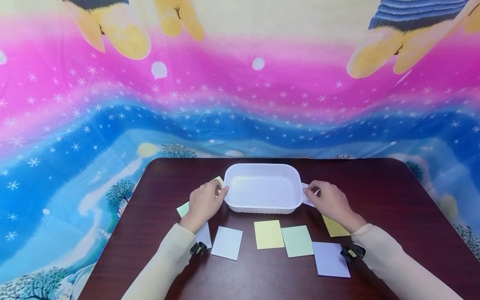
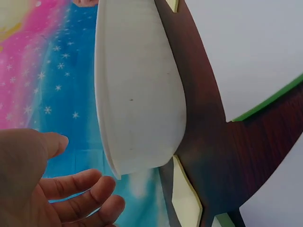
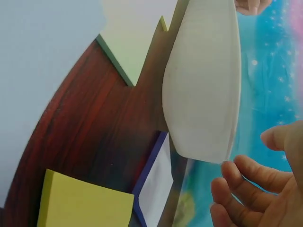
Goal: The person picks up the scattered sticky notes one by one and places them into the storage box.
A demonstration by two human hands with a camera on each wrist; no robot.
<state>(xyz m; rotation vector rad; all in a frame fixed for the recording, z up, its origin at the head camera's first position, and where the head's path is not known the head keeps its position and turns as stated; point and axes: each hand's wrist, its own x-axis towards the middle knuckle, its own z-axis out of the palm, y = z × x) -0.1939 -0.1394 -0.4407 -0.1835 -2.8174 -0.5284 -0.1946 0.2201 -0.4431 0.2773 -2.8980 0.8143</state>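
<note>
A white rectangular plastic tray (image 1: 262,209) sits upright toward the back of the table. At its left end is my left hand (image 1: 203,203), thumb and fingertips right at the rim. My right hand (image 1: 331,203) is placed the same way at the right end. Both wrist views show a gap between thumb and fingers, the fingers loosely bent beside the tray wall (image 2: 137,94). Under the right hand a pale lilac square pad (image 1: 307,199) pokes out, partly hidden. Beneath the left hand, a pale green pad (image 1: 182,209) is mostly covered.
In front of the tray lie thin square pads: a white one (image 1: 226,243), a yellow one (image 1: 268,234), a green one (image 1: 298,241) and a lilac one (image 1: 331,259). A darker yellow pad (image 1: 335,227) lies by the right wrist. A printed cloth (image 1: 240,104) hangs behind the dark wooden table (image 1: 240,281).
</note>
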